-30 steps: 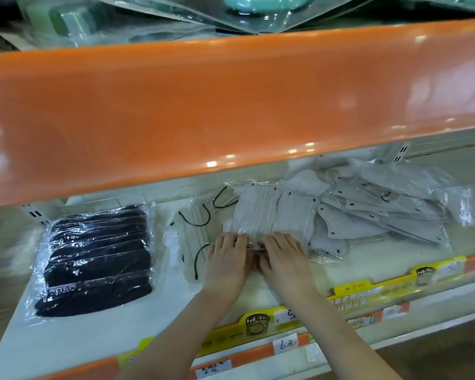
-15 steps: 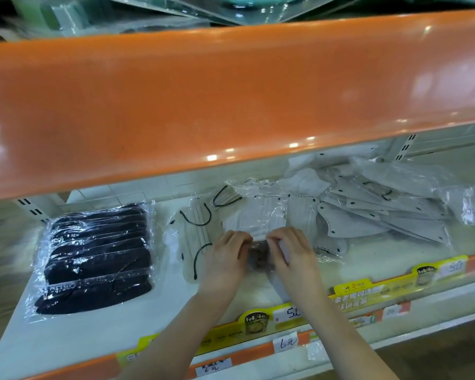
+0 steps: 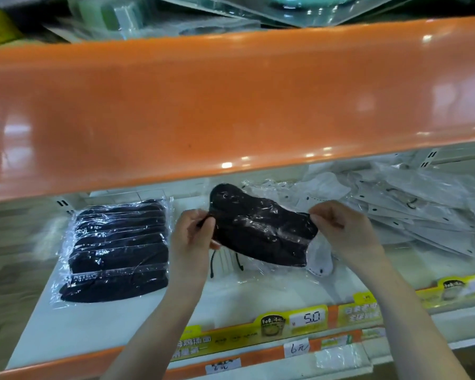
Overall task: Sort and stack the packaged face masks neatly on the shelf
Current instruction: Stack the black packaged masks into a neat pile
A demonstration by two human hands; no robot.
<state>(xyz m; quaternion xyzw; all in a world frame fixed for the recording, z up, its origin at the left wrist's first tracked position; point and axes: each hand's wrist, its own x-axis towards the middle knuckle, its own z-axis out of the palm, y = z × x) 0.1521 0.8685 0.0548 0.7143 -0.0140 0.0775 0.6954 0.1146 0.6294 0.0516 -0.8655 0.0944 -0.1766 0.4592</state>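
Left hand [image 3: 191,237] and right hand [image 3: 340,229] pinching opposite ends of a glossy wrapped black mask pack [image 3: 261,231] above the white shelf [image 3: 121,322], crinkly black stack [image 3: 115,250] left, pale grey masks [image 3: 411,215] heaped right

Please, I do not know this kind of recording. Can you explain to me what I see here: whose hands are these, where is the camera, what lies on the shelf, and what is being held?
There is no machine here. A person wears a camera on the head, which looks forward and down, so you see their own two arms. The left hand and the right hand each pinch one end of a black mask in clear wrap, held above the white shelf. On the shelf to the left lies a neat stack of black packaged masks. To the right lies a loose heap of grey packaged masks. Yellow price labels run along the shelf's front edge. The orange band above is the next shelf up.
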